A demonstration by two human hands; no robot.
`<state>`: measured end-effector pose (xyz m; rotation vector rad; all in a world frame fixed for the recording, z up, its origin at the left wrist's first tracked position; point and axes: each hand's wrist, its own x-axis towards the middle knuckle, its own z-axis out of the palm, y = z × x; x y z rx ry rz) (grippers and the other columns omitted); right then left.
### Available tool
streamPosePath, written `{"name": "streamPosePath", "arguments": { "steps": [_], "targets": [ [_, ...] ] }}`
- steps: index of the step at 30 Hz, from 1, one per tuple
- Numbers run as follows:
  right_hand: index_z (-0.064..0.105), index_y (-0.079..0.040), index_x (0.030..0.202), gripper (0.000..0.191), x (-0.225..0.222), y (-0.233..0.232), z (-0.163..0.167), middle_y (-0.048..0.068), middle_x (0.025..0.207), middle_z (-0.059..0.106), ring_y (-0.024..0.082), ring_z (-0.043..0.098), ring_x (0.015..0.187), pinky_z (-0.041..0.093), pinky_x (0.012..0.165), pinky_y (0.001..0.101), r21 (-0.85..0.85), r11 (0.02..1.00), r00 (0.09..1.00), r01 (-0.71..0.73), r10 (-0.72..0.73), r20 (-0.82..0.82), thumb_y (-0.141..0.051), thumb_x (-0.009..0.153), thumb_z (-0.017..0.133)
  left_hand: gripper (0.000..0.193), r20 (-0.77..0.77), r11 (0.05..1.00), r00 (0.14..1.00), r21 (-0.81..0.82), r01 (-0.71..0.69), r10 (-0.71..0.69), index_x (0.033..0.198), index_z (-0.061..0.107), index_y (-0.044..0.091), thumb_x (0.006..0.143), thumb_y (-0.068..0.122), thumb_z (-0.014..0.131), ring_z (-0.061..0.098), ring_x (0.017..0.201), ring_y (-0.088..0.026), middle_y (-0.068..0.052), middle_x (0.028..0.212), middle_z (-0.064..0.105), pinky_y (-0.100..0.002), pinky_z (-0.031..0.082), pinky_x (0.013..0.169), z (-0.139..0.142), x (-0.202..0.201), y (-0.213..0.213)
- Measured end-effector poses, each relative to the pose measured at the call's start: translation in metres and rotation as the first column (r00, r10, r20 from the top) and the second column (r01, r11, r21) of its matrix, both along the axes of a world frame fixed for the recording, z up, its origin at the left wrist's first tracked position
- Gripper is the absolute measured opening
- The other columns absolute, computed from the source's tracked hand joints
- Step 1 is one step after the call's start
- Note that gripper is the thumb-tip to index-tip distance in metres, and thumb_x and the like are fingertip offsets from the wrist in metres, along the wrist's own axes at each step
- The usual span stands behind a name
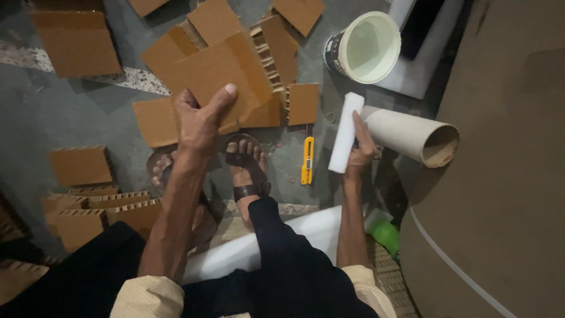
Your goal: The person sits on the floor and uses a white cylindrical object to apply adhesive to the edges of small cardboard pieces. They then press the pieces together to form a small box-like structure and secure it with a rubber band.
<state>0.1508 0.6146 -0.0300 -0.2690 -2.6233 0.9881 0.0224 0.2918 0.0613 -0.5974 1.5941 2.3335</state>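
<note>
Left hand (197, 121) is clamped on a flat cardboard sheet (220, 73), thumb over the near face and fingers behind it, holding it up above the floor. Right hand (360, 147) is wrapped around the lower end of a white foam stick (346, 132), fingers closed on it.

Around them: a pile of cut cardboard pieces (282, 88) sits right under the held sheet, more corrugated strips (106, 203) are stacked off to the left, and a yellow utility knife (307, 160) lies on the floor between the hands, next to the sandalled foot (247, 171). A cardboard tube (412, 134) lies just behind the right hand, partly hidden by it, and a white bucket (368, 47) is farther up.

The foam stick runs nearly upright in view, its top end tilted slightly right toward the bucket. The tube's open end points right.
</note>
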Motion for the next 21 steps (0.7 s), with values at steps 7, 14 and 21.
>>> {"name": "streamPosePath", "arguments": {
  "steps": [7, 14, 21],
  "targets": [
    [0.042, -0.003, 0.156, 0.075, 0.015, -0.01, 0.018, 0.021, 0.139, 0.053, 0.032, 0.06, 0.124, 0.054, 0.104, 0.0388, -0.228, 0.974, 0.982, -0.012, 0.054, 0.182, 0.001, 0.083, 0.059, 0.035, -0.024, 0.999, 1.0, 0.038, -0.01, 0.011, 0.116, 0.064, -0.006, 0.09, 0.013, 0.077, 0.071, 0.092, -0.018, -0.012, 0.104, 0.071, -0.029, 0.062, 0.084, -0.002, 0.001, -0.002],
    [0.054, 0.0, 0.148, 0.054, 0.006, -0.012, 0.002, 0.018, 0.14, 0.06, 0.028, 0.057, 0.109, 0.052, 0.094, 0.0363, -0.235, 0.972, 0.999, 0.002, 0.01, 0.048, 0.008, 0.095, 0.056, 0.036, -0.011, 0.998, 0.999, 0.037, 0.043, -0.043, 0.115, 0.065, -0.007, 0.089, 0.016, 0.076, 0.073, 0.088, -0.021, -0.016, 0.102, 0.072, -0.032, 0.063, 0.081, -0.01, 0.004, -0.011],
    [0.056, -0.002, 0.122, 0.027, -0.03, 0.01, -0.046, 0.008, 0.111, 0.059, 0.017, 0.061, 0.099, 0.056, 0.089, 0.0301, -0.605, 0.75, 0.964, 0.265, -0.225, 0.143, 0.006, 0.096, 0.052, 0.063, 0.02, 0.965, 0.999, 0.26, 0.043, -0.05, 0.134, 0.046, -0.01, 0.084, 0.017, 0.074, 0.069, 0.104, -0.028, -0.018, 0.114, 0.063, -0.04, 0.062, 0.091, -0.02, 0.015, -0.012]
  ]
}}
